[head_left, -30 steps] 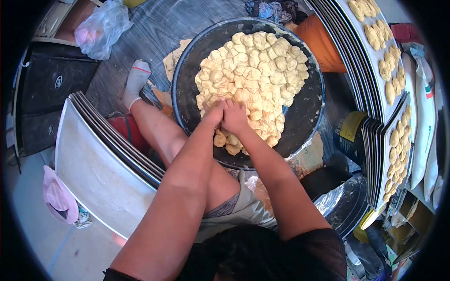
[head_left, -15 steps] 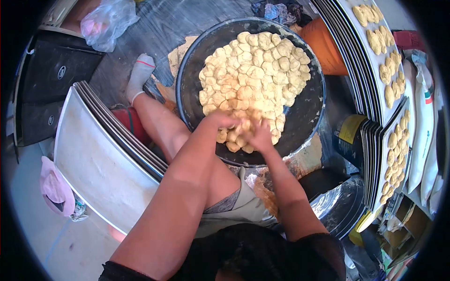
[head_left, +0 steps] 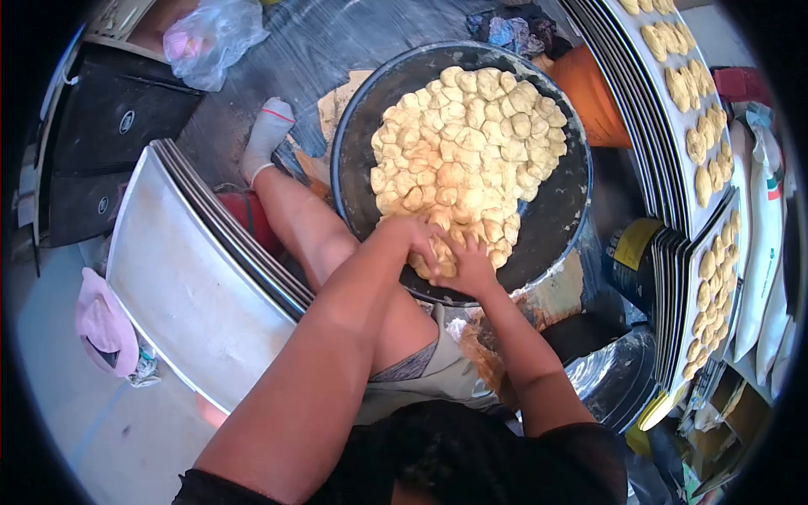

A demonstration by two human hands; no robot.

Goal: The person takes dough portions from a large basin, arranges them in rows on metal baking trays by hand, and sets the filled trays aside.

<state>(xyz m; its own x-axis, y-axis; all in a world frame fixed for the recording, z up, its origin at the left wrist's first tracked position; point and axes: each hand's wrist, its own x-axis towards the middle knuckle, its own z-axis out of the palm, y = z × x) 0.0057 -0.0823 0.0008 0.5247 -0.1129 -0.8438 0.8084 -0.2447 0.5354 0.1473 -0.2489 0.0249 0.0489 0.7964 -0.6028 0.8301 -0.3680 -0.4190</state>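
Note:
A wide black basin (head_left: 358, 93) holds a heap of pale yellow dough balls (head_left: 463, 143), packed close together. At the near edge of the heap, my left hand (head_left: 411, 236) presses in from the left with its fingers curled round several dough balls. Opposite it, my right hand (head_left: 473, 268) grips the same clump from the right, fingers bent over the dough. The clump shows between the two hands; some fingertips are hidden in it.
Stacked metal trays (head_left: 189, 252) lean at the left. More stacked trays (head_left: 665, 109) stand at the right, the outer ones bearing shaped dough pieces (head_left: 690, 84). An orange bucket (head_left: 592, 97) is behind the basin. My socked foot (head_left: 268, 135) rests left of it.
My hands, blurred and loosely apart over the near dough before, have come together round a clump of balls. The whole view has shifted slightly.

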